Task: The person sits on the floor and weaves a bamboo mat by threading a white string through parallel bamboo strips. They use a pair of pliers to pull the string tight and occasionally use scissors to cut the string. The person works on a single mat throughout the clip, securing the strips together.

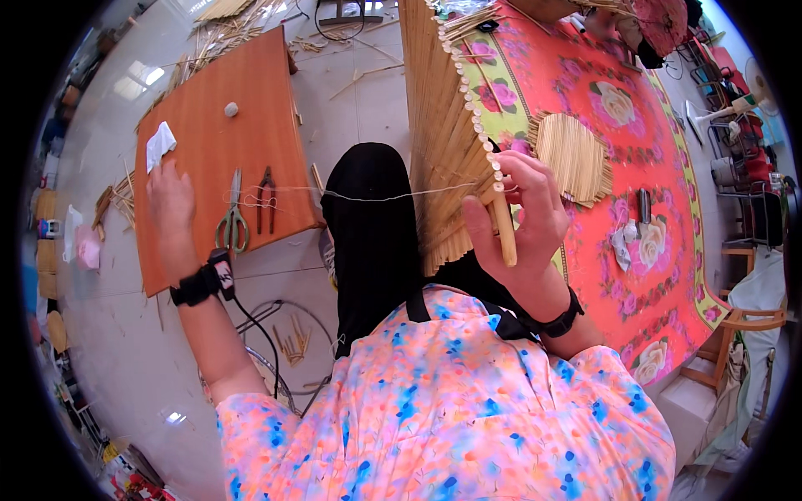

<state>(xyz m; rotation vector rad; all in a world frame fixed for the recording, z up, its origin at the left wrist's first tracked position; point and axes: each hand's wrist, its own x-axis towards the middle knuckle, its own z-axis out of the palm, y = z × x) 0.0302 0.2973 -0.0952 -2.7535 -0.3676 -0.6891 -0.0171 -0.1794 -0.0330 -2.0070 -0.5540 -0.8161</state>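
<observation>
A large mat of bound straw-coloured reed sticks (447, 142) stands tilted by my lap, its round cut ends lined along the right edge. My right hand (530, 213) curls around its near right corner, a short thick stick (505, 230) lying between thumb and fingers. A thin pale cord (376, 199) stretches from that corner leftward over my black-clad knee to the low brown table (267, 92). There my left hand (173, 199) lies with fingers stretched out at the lower edge of a crumpled white tissue (160, 144). Green-handled scissors (234, 219) and pliers (266, 200) lie to its right.
A small whitish ball (230, 109) sits on the brown table. On the right, a red floral cloth (618, 275) carries a rounded reed mat (572, 159) and a dark-handled tool (644, 206). Loose sticks (292, 341) and looped cable lie on the tiled floor.
</observation>
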